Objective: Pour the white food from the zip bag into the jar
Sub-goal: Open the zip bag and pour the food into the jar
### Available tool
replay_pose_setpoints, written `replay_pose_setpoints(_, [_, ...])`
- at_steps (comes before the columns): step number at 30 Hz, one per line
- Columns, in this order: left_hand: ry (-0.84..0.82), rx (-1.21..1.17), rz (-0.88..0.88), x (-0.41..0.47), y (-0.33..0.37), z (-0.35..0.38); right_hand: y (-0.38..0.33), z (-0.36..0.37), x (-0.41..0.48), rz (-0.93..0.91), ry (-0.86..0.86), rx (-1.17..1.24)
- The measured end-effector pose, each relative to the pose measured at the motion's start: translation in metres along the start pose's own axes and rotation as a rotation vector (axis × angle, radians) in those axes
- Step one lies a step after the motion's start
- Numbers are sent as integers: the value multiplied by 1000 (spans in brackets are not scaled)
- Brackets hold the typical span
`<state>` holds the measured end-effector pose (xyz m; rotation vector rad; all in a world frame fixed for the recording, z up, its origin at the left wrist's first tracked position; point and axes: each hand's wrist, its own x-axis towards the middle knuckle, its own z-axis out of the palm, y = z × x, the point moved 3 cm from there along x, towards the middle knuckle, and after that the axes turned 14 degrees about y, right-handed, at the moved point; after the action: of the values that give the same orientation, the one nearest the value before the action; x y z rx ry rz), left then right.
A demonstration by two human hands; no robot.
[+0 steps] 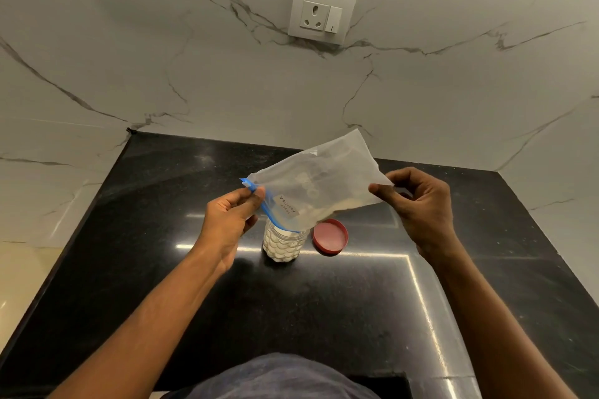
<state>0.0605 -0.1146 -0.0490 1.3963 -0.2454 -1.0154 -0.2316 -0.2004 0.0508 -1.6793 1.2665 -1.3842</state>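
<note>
A clear zip bag (pixel 319 176) with a blue zip strip and a small label hangs tilted over the jar, its zip end down and its bottom raised to the right. My left hand (pixel 228 215) pinches the bag's blue zip corner. My right hand (pixel 418 204) pinches the bag's raised bottom edge. The bag looks nearly flat, with a little pale powder near its lower edge. Below the zip end stands a clear textured jar (pixel 283 244), open and filled with white food. The bag's mouth hides the jar's rim.
A red lid (pixel 330 236) lies top down on the black counter (pixel 162 236), just right of the jar. A marble wall with a white socket and switch (pixel 321 14) rises behind. The counter's left edge drops to a pale floor.
</note>
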Motion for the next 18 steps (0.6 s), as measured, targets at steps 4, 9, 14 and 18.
replay_pose_setpoints(4, [18,13,-6,1,-1,-2,-7,4,-4,-67,11,15])
replay_pose_setpoints(9, [12,7,0,-1,-1,0,-16,6,-4,-126,45,-3])
replay_pose_setpoints(14, [6,-3,7,-3,2,1,-16,8,-2,-125,46,-42])
replay_pose_setpoints(18, [12,-9,5,-4,2,-1,-15,6,0,-132,34,-72])
